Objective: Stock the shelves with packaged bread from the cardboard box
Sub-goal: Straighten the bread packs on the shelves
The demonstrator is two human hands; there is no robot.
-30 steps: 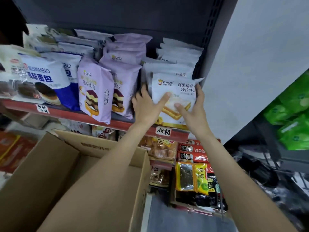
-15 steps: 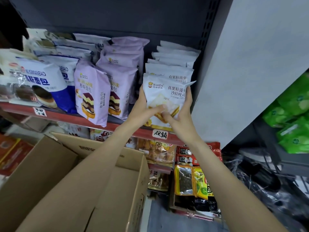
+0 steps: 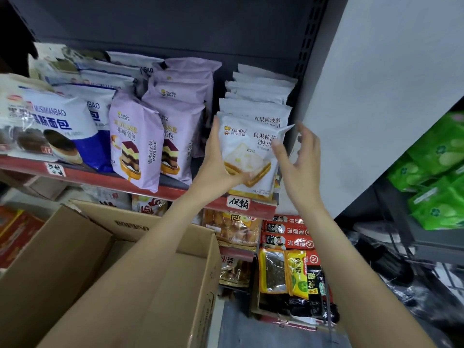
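Right hand (image 3: 301,162) just lifted off white bread pack (image 3: 247,156), fingers spread wide. Left hand (image 3: 218,159) still grips pack's left edge. Front-row shelf (image 3: 82,175) placement nearly settled.

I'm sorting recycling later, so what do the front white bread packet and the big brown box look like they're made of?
The white bread packet looks like thin matte plastic film: printed front, crimped seal at the top edge, held by the left hand. The brown box looks like plain corrugated cardboard: dull brown surface, folded flaps, thick cut edges.
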